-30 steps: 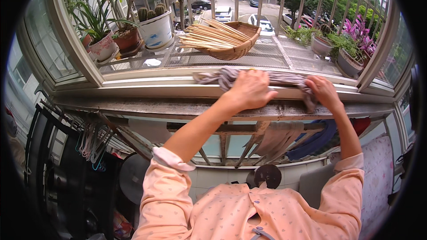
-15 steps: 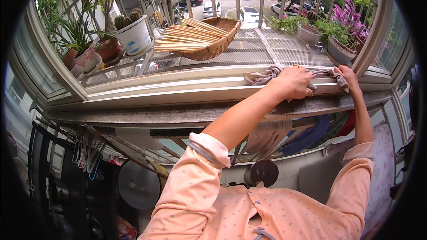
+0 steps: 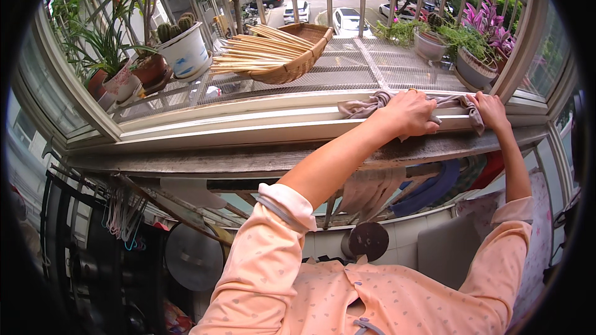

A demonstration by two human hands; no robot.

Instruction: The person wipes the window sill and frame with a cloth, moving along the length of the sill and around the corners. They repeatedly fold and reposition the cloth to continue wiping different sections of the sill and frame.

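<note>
You're likely wiping the window sill [image 3: 248, 129]; left hand [image 3: 411, 113] and right hand [image 3: 489, 110] apart, 2 grips on the grey cloth [image 3: 362, 108] near its right end; next stroke probably calls for firm, even pressure.

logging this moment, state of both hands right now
Left hand: closed, holding the long crumpled greyish-brown cloth.
Right hand: closed, holding that cloth near its right end.

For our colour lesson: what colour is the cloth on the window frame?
The cloth is muted greyish mauve; the head view shows it best.
</note>
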